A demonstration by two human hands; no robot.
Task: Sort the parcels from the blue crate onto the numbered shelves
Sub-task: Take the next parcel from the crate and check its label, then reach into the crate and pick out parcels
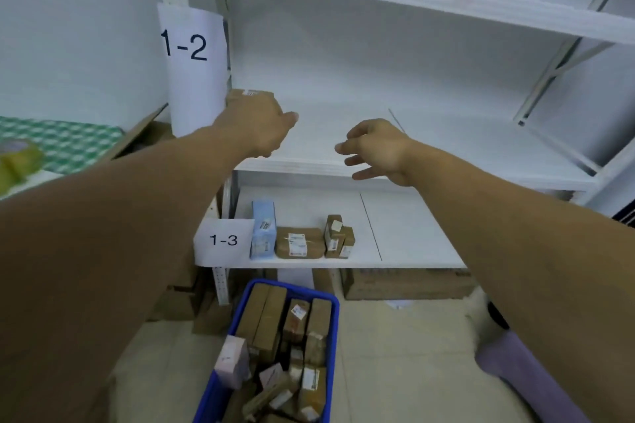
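**Left hand at parcel on shelf 1-2**

Left hand [261, 124] reaches to the left rear corner of the shelf [429, 141] signed "1-2" [184, 45]. It covers the near side of a brown parcel [249, 94] that sits there; fingers hidden, grip cannot be told. Right hand [374, 149] hangs over the same shelf's front edge, fingers loose and spread, holding nothing. Lower shelf [412, 233], sign "1-3" [223, 240]: light blue box [264, 230], flat brown packet [299, 242] and small cartons [338, 237] along its front left. Blue crate [335, 306] on the floor below, heaped with parcels [275, 319].
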